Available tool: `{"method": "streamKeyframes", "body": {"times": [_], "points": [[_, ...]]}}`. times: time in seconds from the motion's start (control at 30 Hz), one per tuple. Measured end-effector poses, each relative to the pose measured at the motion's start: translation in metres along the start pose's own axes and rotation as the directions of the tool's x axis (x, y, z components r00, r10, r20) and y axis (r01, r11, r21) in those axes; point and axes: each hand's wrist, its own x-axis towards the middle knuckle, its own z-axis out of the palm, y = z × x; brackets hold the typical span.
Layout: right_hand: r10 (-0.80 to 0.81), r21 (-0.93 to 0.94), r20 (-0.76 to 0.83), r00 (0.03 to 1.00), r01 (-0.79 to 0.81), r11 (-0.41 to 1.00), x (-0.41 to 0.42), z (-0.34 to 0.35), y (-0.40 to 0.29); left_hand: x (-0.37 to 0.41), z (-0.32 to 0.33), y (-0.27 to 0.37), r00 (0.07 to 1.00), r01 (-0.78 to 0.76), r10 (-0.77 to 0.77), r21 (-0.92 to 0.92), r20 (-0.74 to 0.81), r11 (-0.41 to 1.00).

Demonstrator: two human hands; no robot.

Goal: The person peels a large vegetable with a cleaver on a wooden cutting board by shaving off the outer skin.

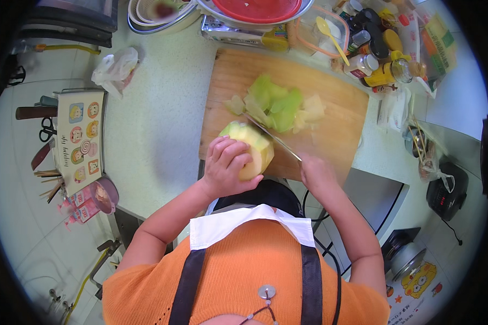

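Observation:
My left hand grips a large pale yellow-green fruit or melon, mostly peeled, with a patch of green skin at its far end. The fruit rests near the front edge of a wooden cutting board. In my right hand, slightly blurred, is a knife, its handle hidden by the fingers. The blade slants up and left along the fruit's right side; whether it touches the flesh I cannot tell. Beyond it lies a heap of green and pale peelings.
Bottles and spice jars crowd the back right corner. A red colander and a plastic box with a yellow spoon stand behind the board. At left are a knife rack and a crumpled plastic bag. A cable hangs by my right side.

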Motion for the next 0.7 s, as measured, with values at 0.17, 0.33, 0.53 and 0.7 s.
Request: {"method": "streamKeyframes", "body": {"times": [0.17, 0.33, 0.53, 0.7], "points": [[-0.067, 0.24, -0.182, 0.981, 0.111, 0.964, 0.017, 0.014, 0.02, 0.003, 0.003, -0.006, 1.0, -0.013, 0.013, 0.024, 0.001, 1.0], [-0.079, 0.402, -0.361, 0.929, 0.231, 0.886, 0.037, 0.003, 0.017, 0.001, 0.0, -0.005, 0.999, -0.016, 0.016, 0.02, 0.03, 1.0], [0.021, 0.514, -0.29, 0.957, 0.138, 0.847, 0.024, -0.003, 0.018, -0.008, -0.011, -0.018, 0.989, -0.065, 0.076, -0.091, 0.126, 0.994], [0.168, 0.744, -0.229, 0.959, 0.061, 0.665, 0.02, 0.008, 0.023, -0.013, -0.025, -0.032, 0.951, -0.124, 0.141, -0.078, 0.275, 0.989]]}}
